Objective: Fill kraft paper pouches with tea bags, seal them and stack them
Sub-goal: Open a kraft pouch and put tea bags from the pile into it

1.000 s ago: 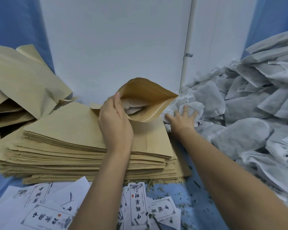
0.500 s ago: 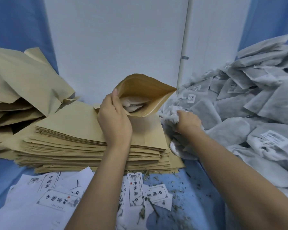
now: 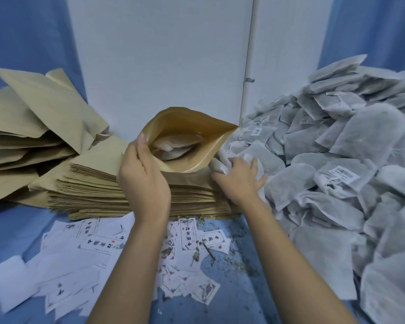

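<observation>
Centrally, our left hand (image 3: 143,181) pinches an open brown kraft paper pouch (image 3: 192,123) over flat stacked pouches (image 3: 91,185); our right hand (image 3: 240,177) grasps a pale grey tea bag (image 3: 218,165) beside the right-side heap (image 3: 351,160).

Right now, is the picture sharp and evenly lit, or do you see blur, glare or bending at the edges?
Head view: soft, even light, no glare; a weak shadow lies under the open pouch. Head view: the left hand holding its rim is sharp, the tea bag pile smears toward the lower right corner. Head view: wide-angle bending tilts the white wall seam.
</observation>
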Available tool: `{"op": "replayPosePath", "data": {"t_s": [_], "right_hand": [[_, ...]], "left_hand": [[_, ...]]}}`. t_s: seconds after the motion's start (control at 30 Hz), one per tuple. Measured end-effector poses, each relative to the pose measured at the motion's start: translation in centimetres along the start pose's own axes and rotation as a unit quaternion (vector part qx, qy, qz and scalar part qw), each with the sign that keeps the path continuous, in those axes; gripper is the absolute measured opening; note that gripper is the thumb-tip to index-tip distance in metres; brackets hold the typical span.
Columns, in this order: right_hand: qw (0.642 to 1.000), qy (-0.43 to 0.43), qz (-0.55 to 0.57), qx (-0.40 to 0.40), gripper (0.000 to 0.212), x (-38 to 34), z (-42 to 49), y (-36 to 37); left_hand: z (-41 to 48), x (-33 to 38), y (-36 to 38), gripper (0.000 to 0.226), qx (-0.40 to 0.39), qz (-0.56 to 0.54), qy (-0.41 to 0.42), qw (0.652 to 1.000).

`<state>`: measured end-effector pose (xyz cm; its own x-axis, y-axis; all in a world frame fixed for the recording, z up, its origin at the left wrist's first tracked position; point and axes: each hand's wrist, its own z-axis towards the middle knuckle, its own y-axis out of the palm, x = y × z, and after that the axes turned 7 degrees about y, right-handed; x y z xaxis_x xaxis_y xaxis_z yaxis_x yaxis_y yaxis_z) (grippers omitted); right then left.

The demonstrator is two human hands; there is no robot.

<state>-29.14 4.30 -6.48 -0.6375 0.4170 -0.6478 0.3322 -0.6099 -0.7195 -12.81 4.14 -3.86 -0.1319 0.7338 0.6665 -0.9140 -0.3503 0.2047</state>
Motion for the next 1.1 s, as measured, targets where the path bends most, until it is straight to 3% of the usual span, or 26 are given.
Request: {"op": "replayPosePath", "data": {"t_s": [0.17, 0.3, 0.37, 0.47, 0.6, 0.63, 0.7, 0.8, 0.9, 1.1], "right_hand": [[0.98, -0.098, -0.032, 0.169, 0.029, -0.1, -1.7, 0.2], [0.95, -0.178, 0.118, 0.228, 0.03, -0.9, -3.1, 0.2], [0.929, -0.22, 0.192, 0.226, 0.03, -1.2, -3.7, 0.1], [0.941, -0.235, 0.154, 0.189, 0.031, -1.3, -4.0, 0.3], [0.976, -0.171, 0.131, 0.024, 0.08, -0.6, -4.4, 1.3], [0.978, -0.171, 0.123, 0.008, 0.084, -0.3, -4.5, 1.5], [0.977, -0.181, 0.112, 0.014, 0.072, 0.2, -4.3, 1.6], [0.96, -0.218, 0.139, 0.108, 0.042, 0.0, -4.5, 1.3], [0.934, -0.257, 0.169, 0.184, 0.036, -0.7, -5.1, 1.3], [0.966, -0.233, 0.062, 0.089, 0.054, -0.2, -4.6, 2.0]], "left_hand": [[0.3, 0.3, -1.7, 0.029, 0.042, -0.006, 0.003, 0.999], [0.1, 0.0, -2.1, 0.029, 0.034, -0.002, 0.002, 0.999], [0.3, 0.0, -2.2, 0.027, 0.048, -0.012, -0.002, 0.999], [0.6, 0.3, -2.4, 0.028, 0.072, -0.04, 0.002, 0.997], [0.6, 0.2, -2.3, 0.036, 0.071, -0.049, 0.001, 0.996], [0.6, 0.2, -2.3, 0.036, 0.069, -0.048, 0.001, 0.996], [0.7, 0.0, -2.4, 0.037, 0.068, -0.049, -0.001, 0.996], [0.9, 0.0, -2.4, 0.037, 0.077, -0.054, -0.011, 0.995], [0.8, -0.1, -2.5, 0.036, 0.08, -0.048, -0.012, 0.996], [0.5, -0.1, -2.4, 0.037, 0.074, -0.04, -0.014, 0.996]]}}
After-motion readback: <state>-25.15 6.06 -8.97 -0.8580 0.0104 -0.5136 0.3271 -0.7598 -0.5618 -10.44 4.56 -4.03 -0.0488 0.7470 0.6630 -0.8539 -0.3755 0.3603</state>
